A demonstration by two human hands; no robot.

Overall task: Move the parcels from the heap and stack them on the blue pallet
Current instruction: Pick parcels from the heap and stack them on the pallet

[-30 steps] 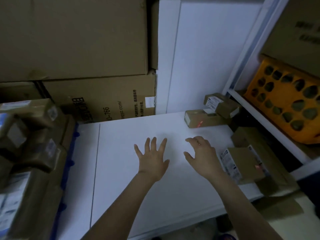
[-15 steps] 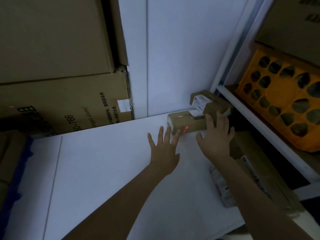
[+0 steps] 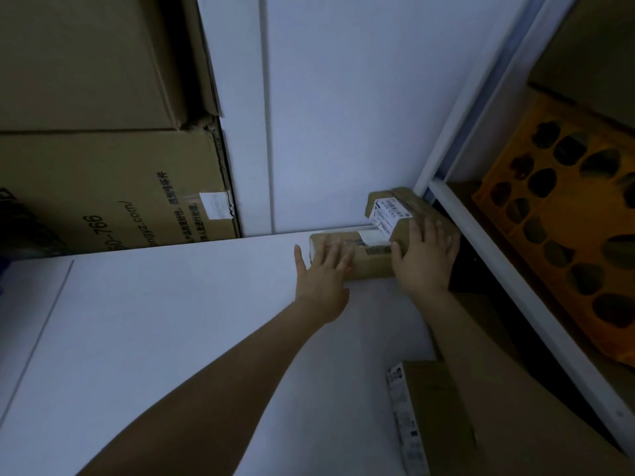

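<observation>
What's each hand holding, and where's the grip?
Left hand lies flat on the left end of the lower parcel. Right hand covers its right end; grip cannot be told.

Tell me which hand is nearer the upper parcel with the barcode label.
Right. The right hand rests on the labelled parcel, beside its label. The left hand is off to its left, with fingers on the lower parcel.

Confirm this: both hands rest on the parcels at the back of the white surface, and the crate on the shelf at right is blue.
Not quite: the crate is orange, not blue, as the head view shows. The rest holds: the left hand and right hand rest on the parcels.
</observation>
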